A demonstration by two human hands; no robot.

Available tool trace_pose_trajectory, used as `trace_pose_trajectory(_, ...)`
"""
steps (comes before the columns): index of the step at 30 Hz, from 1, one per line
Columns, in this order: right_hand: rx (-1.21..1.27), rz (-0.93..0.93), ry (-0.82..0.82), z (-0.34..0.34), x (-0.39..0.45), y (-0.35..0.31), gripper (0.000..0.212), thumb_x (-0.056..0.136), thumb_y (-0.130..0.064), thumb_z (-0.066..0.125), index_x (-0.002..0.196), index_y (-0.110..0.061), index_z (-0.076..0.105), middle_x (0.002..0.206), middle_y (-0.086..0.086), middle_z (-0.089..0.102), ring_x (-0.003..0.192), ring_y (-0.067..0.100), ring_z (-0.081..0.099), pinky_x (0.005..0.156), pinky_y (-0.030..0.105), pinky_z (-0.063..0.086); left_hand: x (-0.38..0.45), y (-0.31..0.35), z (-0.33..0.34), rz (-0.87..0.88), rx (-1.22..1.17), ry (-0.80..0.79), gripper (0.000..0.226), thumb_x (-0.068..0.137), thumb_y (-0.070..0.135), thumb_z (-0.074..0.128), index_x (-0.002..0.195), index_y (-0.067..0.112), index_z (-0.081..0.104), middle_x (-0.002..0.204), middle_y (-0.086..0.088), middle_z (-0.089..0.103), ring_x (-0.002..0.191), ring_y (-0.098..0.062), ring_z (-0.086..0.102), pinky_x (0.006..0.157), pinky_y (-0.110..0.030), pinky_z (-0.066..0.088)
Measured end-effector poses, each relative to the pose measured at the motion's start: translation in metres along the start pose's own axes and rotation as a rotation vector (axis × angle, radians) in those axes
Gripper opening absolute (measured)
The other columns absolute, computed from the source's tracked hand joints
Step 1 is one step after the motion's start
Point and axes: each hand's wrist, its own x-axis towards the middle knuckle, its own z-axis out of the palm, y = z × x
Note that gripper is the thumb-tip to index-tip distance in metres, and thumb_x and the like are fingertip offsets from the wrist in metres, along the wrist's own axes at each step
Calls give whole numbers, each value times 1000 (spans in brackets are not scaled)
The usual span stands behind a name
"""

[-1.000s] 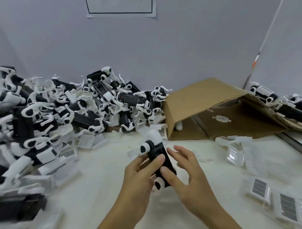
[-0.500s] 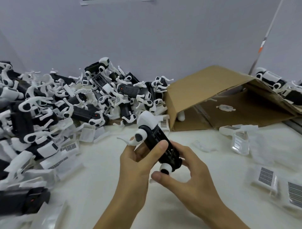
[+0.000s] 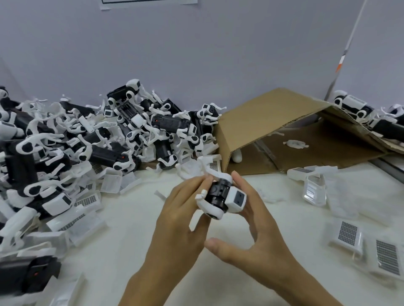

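Two hands grip one black-and-white plastic unit (image 3: 220, 196), mid-frame above white table (image 3: 131, 240). Left hand (image 3: 181, 218): fingers curled on its left flank. Right hand (image 3: 262, 240): fingers wrapped round right side, thumb off. Body glossy black, blocky; legs white, curved, smooth. White square end faces camera; long axis runs away, foreshortened

A workshop bench: a heap of robot toys (image 3: 135, 131) beside a cardboard box (image 3: 262, 122).

A plain grey wall (image 3: 196, 54) (a paper sheet (image 3: 148, 2) taped high) backs the white table (image 3: 131, 240).
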Motion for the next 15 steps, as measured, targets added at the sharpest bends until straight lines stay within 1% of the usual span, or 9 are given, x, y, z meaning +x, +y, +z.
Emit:
trace_pose_trajectory(2, -17, -6, 84, 2, 1, -2, 93, 60, -61, 87, 136, -67, 33, 135, -42, 48, 127, -12, 47, 93, -1, 36, 0, -2, 1, 79, 71, -38, 65, 76, -2, 69, 138, 12, 54, 136, -4, 60, 126, -29, 57, 100, -49, 52)
trace_pose_trajectory(4, -36, -11, 155, 2, 2, 0, 82, 61, -50, 90, 129, -56, 44, 124, -38, 56, 119, -10, 53, 89, 1, 41, -2, -3, 5, 111, 134, -105, 63, 74, -3, 66, 135, 6, 59, 136, -6, 61, 127, -27, 56, 101, -50, 51)
trace_pose_trajectory(6, -32, 12, 193, 0, 2, 1, 73, 60, -37, 94, 117, -47, 50, 112, -31, 62, 109, -2, 61, 81, 7, 49, -3, -2, 8, 133, 147, -154, 62, 72, -3, 65, 134, 5, 62, 137, -5, 62, 130, -21, 52, 105, -44, 47)
trace_pose_trajectory(8, -51, 12, 224, -3, 1, -2, 71, 54, -38, 94, 110, -45, 51, 106, -26, 64, 104, 2, 64, 76, 11, 53, -3, -1, 9, 147, 115, -159, 62, 72, -2, 64, 134, 5, 60, 136, -3, 61, 131, -18, 50, 107, -39, 44)
trace_pose_trajectory(10, -50, 3, 253, -4, 1, -6, 68, 51, -42, 91, 106, -47, 50, 106, -27, 64, 103, 0, 64, 73, 8, 52, -5, 2, 10, 133, 60, -127, 61, 76, 1, 65, 137, 8, 58, 136, 0, 61, 130, -17, 53, 106, -39, 46)
trace_pose_trajectory(11, -39, 4, 259, -5, 2, -8, 67, 52, -42, 91, 106, -47, 51, 106, -28, 64, 104, -2, 64, 74, 7, 51, -5, 4, 10, 93, 10, -107, 63, 78, 2, 66, 139, 13, 55, 137, 4, 60, 128, -14, 55, 104, -36, 48)
trace_pose_trajectory(13, 13, 27, 238, -5, 4, -11, 64, 56, -39, 90, 107, -44, 52, 107, -29, 64, 105, -5, 62, 76, 4, 48, -7, 7, 10, -5, -86, -73, 69, 80, 5, 68, 142, 24, 43, 136, 11, 54, 123, -6, 56, 102, -23, 47)
trace_pose_trajectory(14, 49, 46, 223, -5, 4, -11, 63, 57, -39, 89, 108, -42, 53, 106, -28, 65, 104, -6, 62, 76, 4, 48, -8, 8, 10, -17, -96, -69, 72, 82, 6, 67, 143, 27, 37, 137, 13, 51, 122, -4, 55, 101, -19, 45)
trace_pose_trajectory(15, 81, 59, 219, -5, 4, -10, 62, 57, -38, 89, 108, -38, 54, 104, -26, 66, 102, -4, 64, 75, 6, 49, -10, 9, 11, -7, -80, -78, 74, 83, 7, 67, 145, 29, 33, 139, 13, 48, 125, -4, 53, 103, -20, 44)
